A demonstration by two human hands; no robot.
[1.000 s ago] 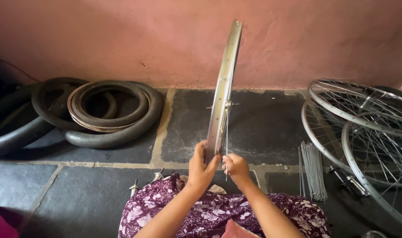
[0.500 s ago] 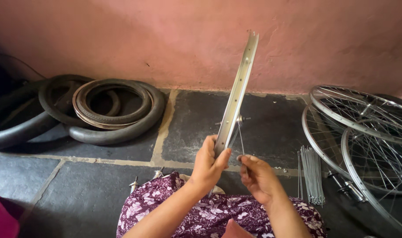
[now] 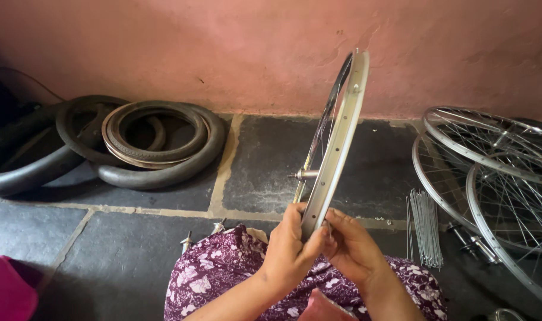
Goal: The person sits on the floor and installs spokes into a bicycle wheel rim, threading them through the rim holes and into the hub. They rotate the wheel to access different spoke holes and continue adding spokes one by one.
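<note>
A silver bicycle wheel rim (image 3: pixel 341 128) with thin spokes and a hub axle (image 3: pixel 300 175) stands upright on my lap, seen edge-on and tilted to the right. My left hand (image 3: pixel 291 246) grips the rim's lower edge from the left. My right hand (image 3: pixel 351 246) presses against the same lower edge from the right, fingers closed at the rim, where a small part may be hidden. My lap is covered with purple flowered cloth (image 3: pixel 223 270).
Black rubber tyres (image 3: pixel 158 145) lie piled at the left by the pink wall (image 3: pixel 223 47). Spoked wheels (image 3: pixel 496 172) lie stacked at the right. A bundle of loose spokes (image 3: pixel 425 229) and a hub (image 3: pixel 470 241) lie on the dark stone floor.
The rim has tilted further to the right and turned, so its hub and spokes show. Both hands have shifted along its lower edge.
</note>
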